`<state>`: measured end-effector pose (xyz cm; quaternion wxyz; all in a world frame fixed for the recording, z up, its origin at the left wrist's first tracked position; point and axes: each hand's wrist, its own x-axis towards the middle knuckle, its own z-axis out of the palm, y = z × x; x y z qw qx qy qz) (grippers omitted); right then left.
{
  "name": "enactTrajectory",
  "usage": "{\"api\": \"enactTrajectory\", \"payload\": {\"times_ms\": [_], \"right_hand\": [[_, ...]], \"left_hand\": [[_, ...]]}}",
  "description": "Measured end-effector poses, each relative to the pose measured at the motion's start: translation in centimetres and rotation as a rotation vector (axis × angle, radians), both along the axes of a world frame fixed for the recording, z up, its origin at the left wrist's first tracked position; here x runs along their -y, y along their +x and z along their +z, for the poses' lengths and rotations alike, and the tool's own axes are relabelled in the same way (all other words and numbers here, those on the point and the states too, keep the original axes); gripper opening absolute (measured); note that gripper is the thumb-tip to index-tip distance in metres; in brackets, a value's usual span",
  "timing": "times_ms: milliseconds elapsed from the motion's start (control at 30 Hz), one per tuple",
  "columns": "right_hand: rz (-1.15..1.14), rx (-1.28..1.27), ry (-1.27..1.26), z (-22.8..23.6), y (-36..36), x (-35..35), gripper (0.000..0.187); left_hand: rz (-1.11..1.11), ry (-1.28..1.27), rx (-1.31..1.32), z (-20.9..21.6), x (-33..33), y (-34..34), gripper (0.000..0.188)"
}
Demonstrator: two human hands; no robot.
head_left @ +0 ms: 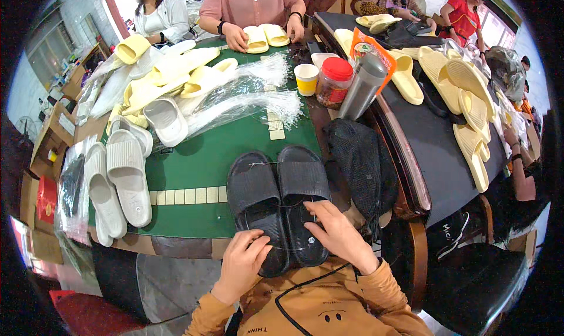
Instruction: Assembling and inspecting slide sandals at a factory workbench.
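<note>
A pair of black slide slippers lies side by side at the near edge of the green-topped table. My left hand is beside the heel of the left slipper, fingers curled together; what they pinch is too small to make out. Over the right slipper, my right hand has thumb and fingers bent together near a thin clear plastic strand that runs across the pair. Another fine strand crosses the straps higher up.
Grey slippers and a heap of cream slippers lie left. Bundles of clear plastic strands spread beyond. A paper cup, red-lidded jar and steel flask stand right. Across the table, a person handles cream slippers.
</note>
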<state>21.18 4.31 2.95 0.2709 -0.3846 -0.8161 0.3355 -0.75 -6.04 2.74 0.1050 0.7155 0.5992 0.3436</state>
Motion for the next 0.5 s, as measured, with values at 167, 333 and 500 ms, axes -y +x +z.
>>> {"api": "enactTrajectory", "payload": {"times_ms": [167,333,500], "right_hand": [[-0.006,0.071,0.086,-0.2,-0.9,0.5,0.057],[0.016,0.106,0.022,0.4,-1.0,0.7,0.060],[0.040,0.137,0.137,0.9,-0.5,0.8,0.051]], "left_hand": [[-0.040,0.032,-0.077,0.2,-2.2,0.2,0.014],[-0.037,0.041,-0.114,-0.1,-4.0,0.7,0.017],[0.075,0.026,-0.098,-1.4,-5.1,1.2,0.020]]}}
